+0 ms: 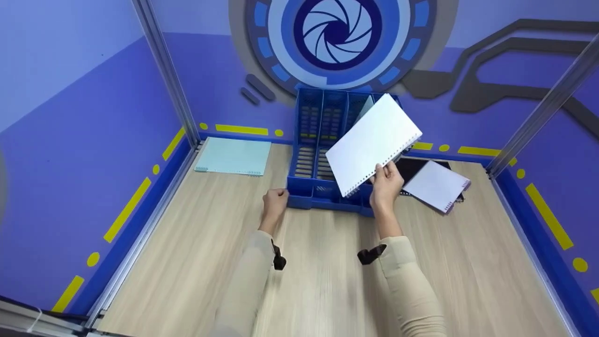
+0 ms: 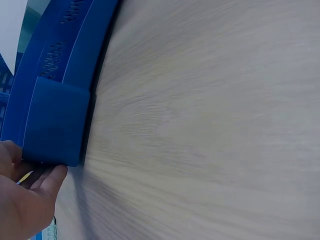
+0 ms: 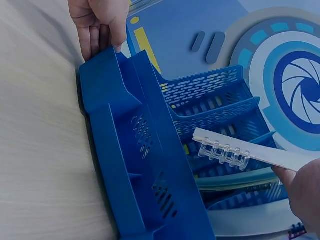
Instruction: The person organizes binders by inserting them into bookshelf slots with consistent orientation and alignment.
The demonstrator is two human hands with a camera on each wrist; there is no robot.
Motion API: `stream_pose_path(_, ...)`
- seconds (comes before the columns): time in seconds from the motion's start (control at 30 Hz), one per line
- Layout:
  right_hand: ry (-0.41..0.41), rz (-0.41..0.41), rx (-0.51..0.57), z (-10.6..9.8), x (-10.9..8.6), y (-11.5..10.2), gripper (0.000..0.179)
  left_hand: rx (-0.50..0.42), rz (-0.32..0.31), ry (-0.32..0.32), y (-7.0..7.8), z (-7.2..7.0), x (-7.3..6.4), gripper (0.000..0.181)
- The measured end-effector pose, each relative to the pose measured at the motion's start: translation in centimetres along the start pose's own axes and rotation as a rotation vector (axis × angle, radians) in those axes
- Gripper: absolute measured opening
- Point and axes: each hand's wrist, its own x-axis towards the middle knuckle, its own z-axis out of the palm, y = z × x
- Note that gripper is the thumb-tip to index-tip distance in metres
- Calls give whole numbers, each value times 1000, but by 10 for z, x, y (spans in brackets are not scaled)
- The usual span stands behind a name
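Note:
A white spiral notebook [image 1: 374, 140] is pinched by its ring-bound edge in my right hand [image 1: 387, 185], tilted above the blue file organizer [image 1: 299, 202]. In the right wrist view its clear rings [image 3: 224, 153] show over the compartments. My left hand [image 1: 275, 203] holds the organizer's front left corner, fingers and thumb against its end. The left wrist view shows those fingertips [image 2: 59, 175] touching the side of the front tray [image 2: 55, 122]. Some notebooks stand in the right compartments; the left ones show bare slotted walls.
On the table's left lies a pale green notebook [image 1: 234, 157]. Right of the organizer, a lilac-white spiral notebook [image 1: 437, 186] overlaps a black one [image 1: 412, 171]. Blue printed walls and metal posts [image 1: 171, 70] enclose the wooden table [image 1: 323, 281].

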Motion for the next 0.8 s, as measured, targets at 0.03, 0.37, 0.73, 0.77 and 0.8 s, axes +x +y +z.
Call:
stream_pose_path(0.03, 8, -1, -8, 1, 1, 1, 29, 1, 5, -1, 0, 0, 0, 48)
stream_pose_path(0.37, 27, 8, -10, 12, 7, 9, 36, -7, 28, -17, 1, 1, 2, 51)
stream_pose_path(0.73, 57, -45, 1, 29, 7, 25, 18, 48, 19, 4, -1, -1, 7, 51)
stream_pose_path(0.77, 58, -46, 1, 31, 7, 26, 19, 49, 20, 6, -1, -1, 7, 51)
stream_pose_path(0.8, 57, -46, 0, 32, 7, 27, 21, 48, 19, 6, 0, -1, 7, 51)
